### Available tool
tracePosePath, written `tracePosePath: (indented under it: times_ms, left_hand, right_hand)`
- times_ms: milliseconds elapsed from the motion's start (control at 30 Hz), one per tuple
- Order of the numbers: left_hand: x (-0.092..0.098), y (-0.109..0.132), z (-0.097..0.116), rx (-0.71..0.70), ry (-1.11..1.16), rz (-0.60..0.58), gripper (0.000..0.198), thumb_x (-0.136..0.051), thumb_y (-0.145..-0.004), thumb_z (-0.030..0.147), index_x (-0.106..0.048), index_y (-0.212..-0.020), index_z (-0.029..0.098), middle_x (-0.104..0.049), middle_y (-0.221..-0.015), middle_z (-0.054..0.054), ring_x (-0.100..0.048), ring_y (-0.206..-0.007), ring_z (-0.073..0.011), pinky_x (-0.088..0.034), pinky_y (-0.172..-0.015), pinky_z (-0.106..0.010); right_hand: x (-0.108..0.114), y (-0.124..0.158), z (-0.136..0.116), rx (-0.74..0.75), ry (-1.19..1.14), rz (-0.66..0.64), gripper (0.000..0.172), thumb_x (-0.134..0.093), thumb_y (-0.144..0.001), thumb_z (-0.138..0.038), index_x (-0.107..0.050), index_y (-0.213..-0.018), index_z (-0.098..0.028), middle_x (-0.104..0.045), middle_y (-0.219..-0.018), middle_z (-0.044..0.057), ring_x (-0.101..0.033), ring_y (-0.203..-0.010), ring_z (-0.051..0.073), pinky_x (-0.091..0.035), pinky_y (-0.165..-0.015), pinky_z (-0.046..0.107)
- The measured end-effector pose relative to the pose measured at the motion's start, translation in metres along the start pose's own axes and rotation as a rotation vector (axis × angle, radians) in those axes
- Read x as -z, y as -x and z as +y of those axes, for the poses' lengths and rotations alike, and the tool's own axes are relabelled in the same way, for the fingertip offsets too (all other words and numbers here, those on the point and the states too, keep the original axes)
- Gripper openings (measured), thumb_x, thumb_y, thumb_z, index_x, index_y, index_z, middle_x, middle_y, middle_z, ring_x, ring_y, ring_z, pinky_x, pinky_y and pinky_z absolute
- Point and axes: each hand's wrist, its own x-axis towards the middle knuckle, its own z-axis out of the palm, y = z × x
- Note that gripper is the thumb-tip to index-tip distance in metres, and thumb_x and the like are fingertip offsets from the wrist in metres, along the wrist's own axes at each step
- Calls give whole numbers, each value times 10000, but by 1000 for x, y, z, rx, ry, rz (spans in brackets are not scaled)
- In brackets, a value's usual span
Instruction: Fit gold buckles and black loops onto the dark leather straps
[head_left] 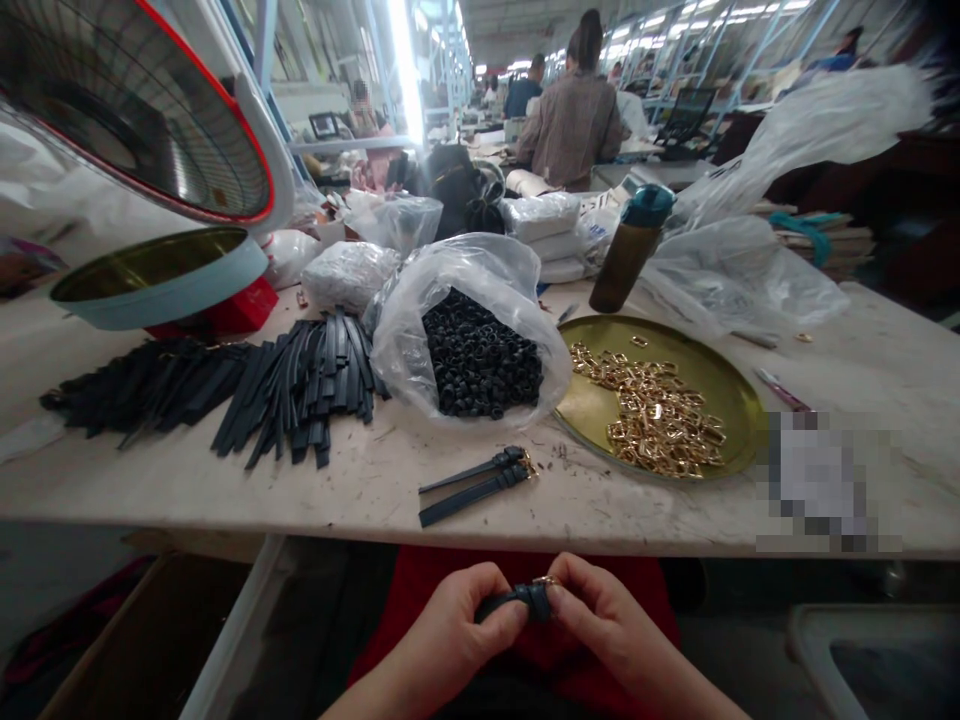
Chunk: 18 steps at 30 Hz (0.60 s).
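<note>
Below the table's front edge, my left hand pinches a dark leather strap between thumb and fingers. My right hand closes on the strap's other end, where a gold buckle shows at the fingertips. Dark loops sit around the strap between the two hands. On the table just ahead lie two finished-looking straps with gold buckles at their right ends. Behind them stands an open clear plastic bag full of small black loops. A round gold tray to the right carries a heap of gold buckles.
Piles of dark straps lie at the left. A fan and a round tin lid stand behind them. A brown bottle, plastic bags and a small red-handled tool are at the right. People work farther back.
</note>
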Motion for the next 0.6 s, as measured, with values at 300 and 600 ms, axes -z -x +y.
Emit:
tracePosePath:
  times_ms: [300,600]
  left_hand:
    - [43,-33,27,-221,-511,218,285,-448,-835,426,-601,-812,186,-616,-745,-7,-545,-698,-159,-363,-607,-238]
    - [50,-79,3,-450,-1037,540,584,-618,-744,359,-432,-1243,118,-557,-1187,-129,-508,-1064,-287,-414,-898,-401]
  right_hand:
    - [20,-58,-36,271,549,200,220,-430,-801,-292,-418,-601,-201,-455,-566,-25,-424,-549,131,-313,-514,244]
    - [31,-120,-20,547,930,484,295,-357,-857,-244,-553,-1047,-131,-640,-992,111,-583,-919,227,-463,-804,367]
